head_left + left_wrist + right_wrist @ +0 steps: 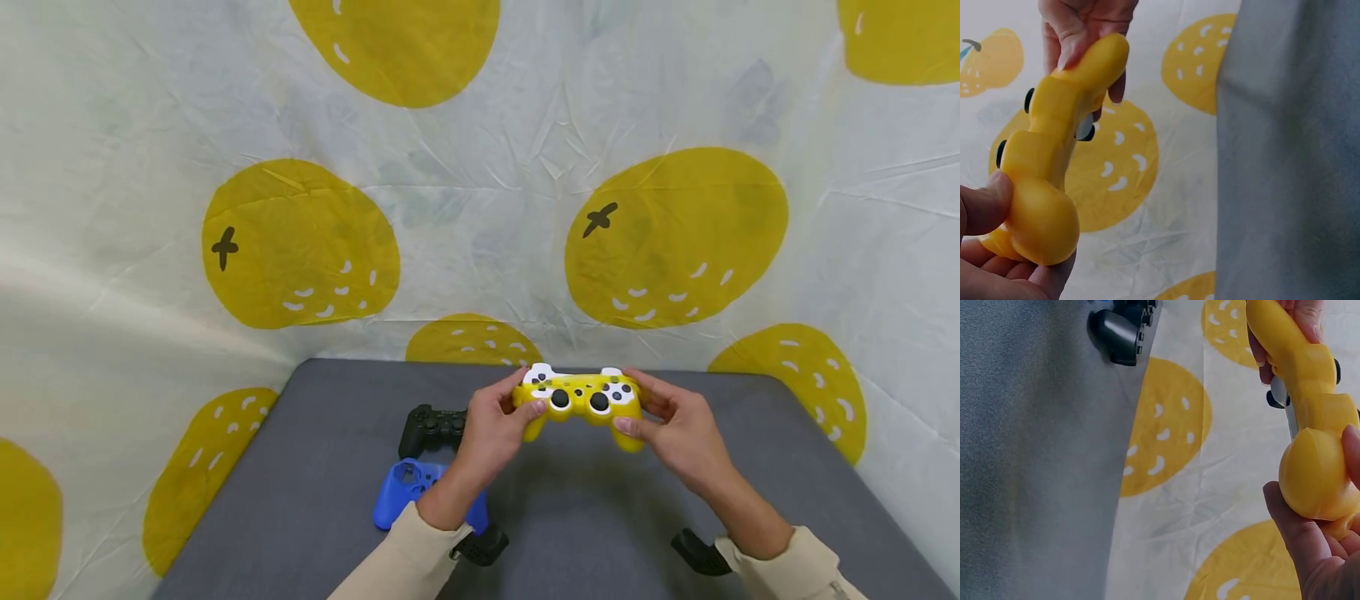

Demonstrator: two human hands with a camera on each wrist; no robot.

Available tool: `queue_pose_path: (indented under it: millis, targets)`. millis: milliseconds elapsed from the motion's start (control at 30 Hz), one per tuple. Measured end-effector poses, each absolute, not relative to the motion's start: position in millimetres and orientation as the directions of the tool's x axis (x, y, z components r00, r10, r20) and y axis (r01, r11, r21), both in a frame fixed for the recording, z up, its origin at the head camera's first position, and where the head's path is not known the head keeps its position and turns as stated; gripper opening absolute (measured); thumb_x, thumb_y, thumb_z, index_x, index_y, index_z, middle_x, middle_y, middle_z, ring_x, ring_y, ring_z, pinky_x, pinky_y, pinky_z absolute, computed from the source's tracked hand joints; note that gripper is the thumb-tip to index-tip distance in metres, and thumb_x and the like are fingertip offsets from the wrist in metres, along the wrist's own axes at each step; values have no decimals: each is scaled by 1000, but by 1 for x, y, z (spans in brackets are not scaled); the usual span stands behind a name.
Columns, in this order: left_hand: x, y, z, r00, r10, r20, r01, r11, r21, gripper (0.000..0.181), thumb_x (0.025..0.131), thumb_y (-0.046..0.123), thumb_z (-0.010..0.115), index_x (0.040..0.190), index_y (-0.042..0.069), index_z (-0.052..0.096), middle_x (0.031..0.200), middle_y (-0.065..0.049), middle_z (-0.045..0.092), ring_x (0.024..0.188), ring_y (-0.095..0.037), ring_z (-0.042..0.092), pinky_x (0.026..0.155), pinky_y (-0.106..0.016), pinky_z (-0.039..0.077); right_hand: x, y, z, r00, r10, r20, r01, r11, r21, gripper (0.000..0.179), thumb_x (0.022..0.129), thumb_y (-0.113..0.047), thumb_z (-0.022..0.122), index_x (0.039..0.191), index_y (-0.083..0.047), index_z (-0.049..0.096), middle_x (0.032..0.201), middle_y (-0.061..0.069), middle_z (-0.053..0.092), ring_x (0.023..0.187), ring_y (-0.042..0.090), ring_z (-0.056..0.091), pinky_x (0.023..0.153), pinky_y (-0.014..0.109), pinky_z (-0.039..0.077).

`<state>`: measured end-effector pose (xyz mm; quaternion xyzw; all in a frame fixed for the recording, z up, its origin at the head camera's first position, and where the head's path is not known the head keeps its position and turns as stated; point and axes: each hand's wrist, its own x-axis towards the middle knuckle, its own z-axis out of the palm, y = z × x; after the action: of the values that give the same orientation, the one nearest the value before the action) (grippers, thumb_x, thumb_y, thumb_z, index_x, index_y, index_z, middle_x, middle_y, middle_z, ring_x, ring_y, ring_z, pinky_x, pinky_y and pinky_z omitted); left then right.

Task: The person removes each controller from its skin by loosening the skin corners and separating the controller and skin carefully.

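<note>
Both hands hold a white game controller (538, 374) in a yellow rubbery cover (627, 410), raised above the table with its thumbsticks toward me. White shows at its two top corners and around the buttons. My left hand (491, 421) grips the left handle, thumb on the front. At the other handle my right hand (686, 429) grips likewise, its thumb low on the front. In the left wrist view, the yellow cover (1044, 215) wraps the handle's rounded end. The right wrist view shows the cover (1316, 475) between thumb and fingers.
On the grey table (322, 433), left of the hands, lies a black game controller (429, 429), partly hidden by the left hand. Nearer is a blue controller cover (393, 498), partly behind the left forearm. A fruit-patterned curtain (480, 242) hangs along the table's far edge.
</note>
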<state>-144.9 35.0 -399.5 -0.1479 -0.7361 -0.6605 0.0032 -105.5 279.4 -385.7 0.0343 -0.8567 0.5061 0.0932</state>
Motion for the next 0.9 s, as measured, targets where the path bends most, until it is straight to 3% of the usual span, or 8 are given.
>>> queue_pose_path:
  millis: [267,900]
  targets:
    - [-147,38,-408,-964,202,171,193,92,977,54,99,9,70,149,0,53,138,-21,66,115,-30,71,94,-38,62,-109,280,-396,-988,36,152,-118,467,-876,67,92,-5,78,153,-5,51,145,26,61,125,40,67,81,16,58]
    - [-153,47,-432,-970,181,163,181,89,979,51,97,7,71,147,1,57,139,-23,66,115,-31,71,93,-39,62,-119,285,-420,-994,32,109,-84,442,-893,65,92,-3,77,151,1,51,146,28,60,127,42,65,83,17,58]
